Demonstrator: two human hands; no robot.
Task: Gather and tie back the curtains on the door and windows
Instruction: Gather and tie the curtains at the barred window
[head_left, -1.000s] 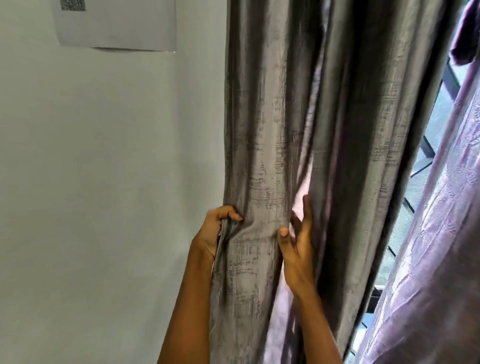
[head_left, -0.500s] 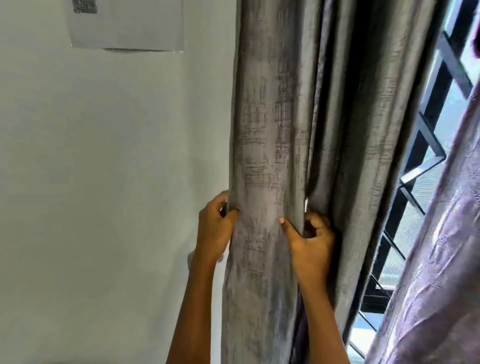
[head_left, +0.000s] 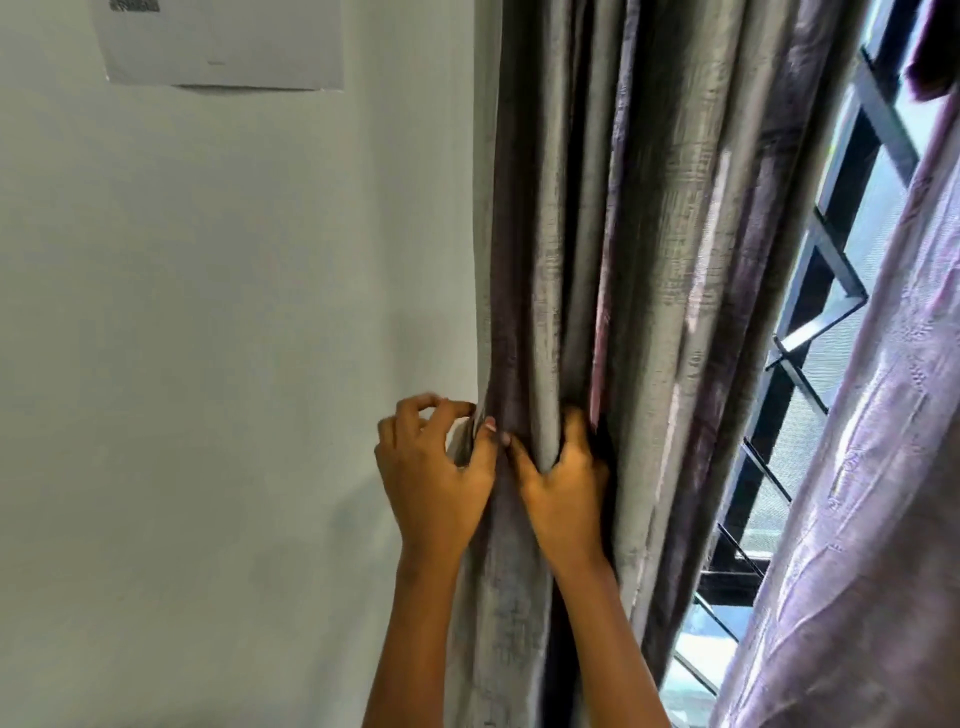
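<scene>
A grey textured curtain (head_left: 644, 249) hangs in bunched folds beside the wall, with a lilac lining showing between the pleats. My left hand (head_left: 431, 478) pinches the curtain's left edge between thumb and fingers, close to the wall. My right hand (head_left: 563, 478) grips a gathered fold just to the right, its fingers curled into the fabric. The two thumbs nearly touch. A second, lilac curtain (head_left: 872, 493) hangs at the far right.
A pale wall (head_left: 208, 364) fills the left half, with a white paper sheet (head_left: 223, 47) stuck near the top. Between the two curtains a black metal window grille (head_left: 810, 291) shows, with daylight behind it.
My right hand has moved left with a bunch of folds, so the hands now sit close together and the flat panel between them has narrowed. More of the grille shows.
</scene>
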